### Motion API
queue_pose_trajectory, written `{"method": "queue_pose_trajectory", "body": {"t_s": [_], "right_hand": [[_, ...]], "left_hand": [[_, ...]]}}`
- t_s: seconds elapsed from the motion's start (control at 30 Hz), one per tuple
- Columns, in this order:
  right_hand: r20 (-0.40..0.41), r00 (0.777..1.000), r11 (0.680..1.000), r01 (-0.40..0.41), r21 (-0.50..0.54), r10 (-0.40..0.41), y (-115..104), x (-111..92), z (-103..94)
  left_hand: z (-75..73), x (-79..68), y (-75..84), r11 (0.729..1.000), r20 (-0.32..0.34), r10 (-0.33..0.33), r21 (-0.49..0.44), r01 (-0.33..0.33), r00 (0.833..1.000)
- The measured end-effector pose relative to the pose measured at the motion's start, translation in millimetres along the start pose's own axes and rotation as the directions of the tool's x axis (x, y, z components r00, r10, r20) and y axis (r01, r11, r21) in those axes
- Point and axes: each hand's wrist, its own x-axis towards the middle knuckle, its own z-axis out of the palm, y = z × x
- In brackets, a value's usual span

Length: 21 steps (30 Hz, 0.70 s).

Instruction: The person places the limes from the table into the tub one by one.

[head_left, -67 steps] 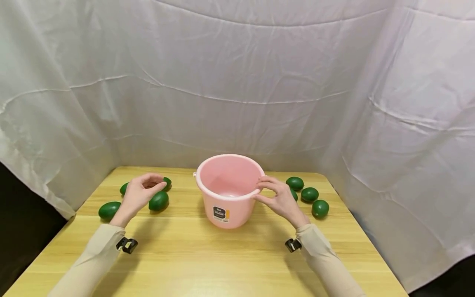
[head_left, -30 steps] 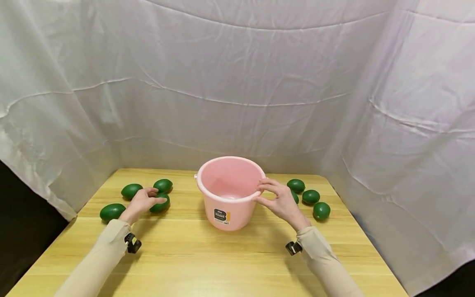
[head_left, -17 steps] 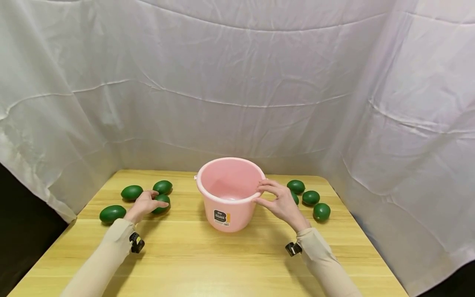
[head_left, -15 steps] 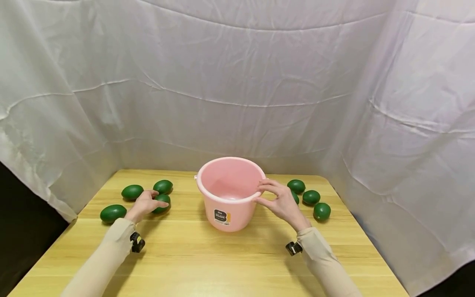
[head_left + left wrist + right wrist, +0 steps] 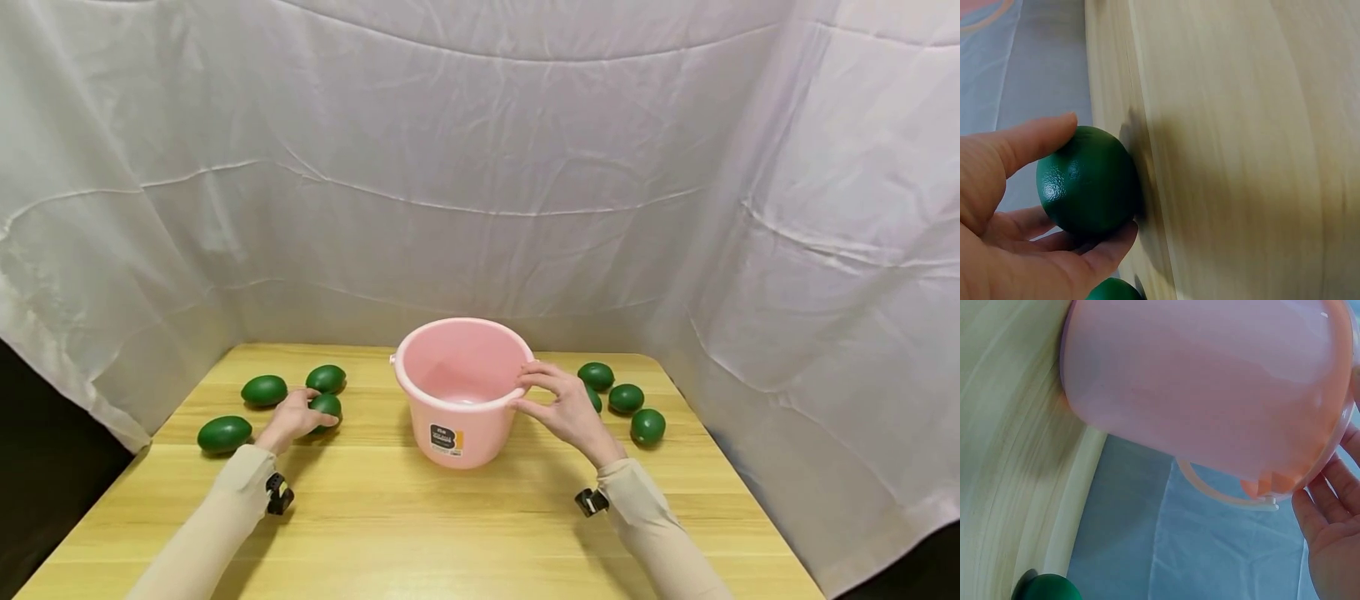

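Note:
My left hand [image 5: 288, 419] has its thumb and fingers round a dark green oval fruit [image 5: 1088, 181] on the left of the table. In the left wrist view the glossy fruit sits between thumb and fingertips, close to the wood. My right hand [image 5: 566, 410] pinches the right rim of a pink bucket [image 5: 487, 429], thumb outside and fingers over the edge. The bucket stands upright at mid-table, with a label [image 5: 447, 438] on its front. Seen from the right wrist, its pale handle [image 5: 1210, 492] hangs on the far side.
Around the left hand lie three more green fruits [image 5: 225, 434]. Several others [image 5: 648, 426] are grouped right of the bucket, one partly behind the right hand. A pale curtain [image 5: 480, 167] surrounds the back and sides of the wooden table [image 5: 420, 533].
My left hand has come down from above the fruits and forward to the near right one, and its fingers have closed round it. The right hand has stayed on the bucket rim.

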Motion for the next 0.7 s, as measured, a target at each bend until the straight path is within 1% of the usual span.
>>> {"method": "queue_pose_trajectory", "body": {"t_s": [0.2,0.37,0.57,0.7], "right_hand": [[0.001,1.0,1.0,0.001,0.0,-0.001,0.2,-0.5,-0.1],[0.007,1.0,1.0,-0.014,0.006,0.014,-0.6,-0.3,-0.5],[0.007,1.0,1.0,-0.005,0.0,0.005,-1.0,-0.1,-0.1],[0.001,1.0,1.0,0.002,-0.002,-0.002,-0.8,0.0,0.2]], "left_hand": [[-0.4,1.0,-0.9,1.0,-0.007,0.001,-0.016,-0.001,1.0],[-1.8,0.1,-0.9,0.999,-0.046,0.003,-0.04,-0.005,0.999],[-5.9,-5.0,4.5,0.992,-0.069,0.021,-0.119,-0.03,0.997],[-8.5,-7.5,8.6,0.98,-0.07,0.036,-0.194,-0.049,0.997]]}}
